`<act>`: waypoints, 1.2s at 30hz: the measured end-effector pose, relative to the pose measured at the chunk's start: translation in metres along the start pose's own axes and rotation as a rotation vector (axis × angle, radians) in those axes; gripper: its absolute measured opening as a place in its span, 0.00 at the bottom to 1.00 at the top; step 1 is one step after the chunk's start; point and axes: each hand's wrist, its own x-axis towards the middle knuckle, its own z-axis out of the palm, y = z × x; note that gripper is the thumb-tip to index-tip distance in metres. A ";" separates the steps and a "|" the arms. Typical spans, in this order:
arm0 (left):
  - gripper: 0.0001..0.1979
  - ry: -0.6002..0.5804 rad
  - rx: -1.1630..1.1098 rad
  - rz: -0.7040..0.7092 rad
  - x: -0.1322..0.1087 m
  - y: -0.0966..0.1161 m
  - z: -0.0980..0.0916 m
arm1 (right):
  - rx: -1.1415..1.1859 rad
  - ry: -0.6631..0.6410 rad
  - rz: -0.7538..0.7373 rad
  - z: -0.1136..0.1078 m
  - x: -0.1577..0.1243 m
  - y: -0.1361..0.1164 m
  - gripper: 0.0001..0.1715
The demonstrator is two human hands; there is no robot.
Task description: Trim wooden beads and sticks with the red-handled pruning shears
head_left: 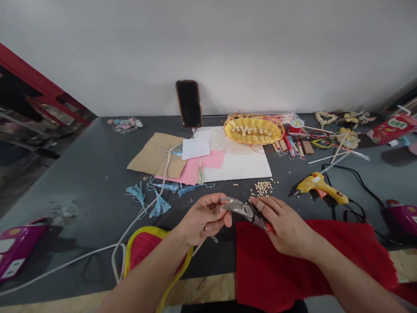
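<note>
Closed around a thin pale stick, my left hand [203, 219] is at the middle of the table. The lower end of the stick [199, 247] shows beneath it. My right hand [288, 226] grips pruning shears [245, 210] with metal blades and a bit of red handle showing. The blade tips meet my left fingertips, with a small pale bit between them; how far apart the blades are is hard to see. Just beyond my right hand lies a pile of small pale cut pieces [263, 188]. Red cloth [312, 269] spreads below that hand.
A yellow basket [276, 138] with pale pieces stands at the back near a leaning phone [189, 104]. A yellow glue gun [322, 187] with a black cord lies right. Blue tassels [160, 206], papers [241, 167] and a white cable [133, 224] lie left and centre.
</note>
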 end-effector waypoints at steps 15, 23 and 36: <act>0.11 0.135 0.052 0.038 0.003 -0.001 0.004 | 0.056 0.095 0.044 0.016 0.001 -0.007 0.41; 0.18 0.244 0.148 0.090 0.006 0.000 0.010 | -0.015 0.067 0.034 0.015 0.003 -0.003 0.43; 0.14 0.000 0.026 0.002 0.001 0.000 0.001 | 0.074 0.085 -0.022 0.011 0.000 -0.008 0.43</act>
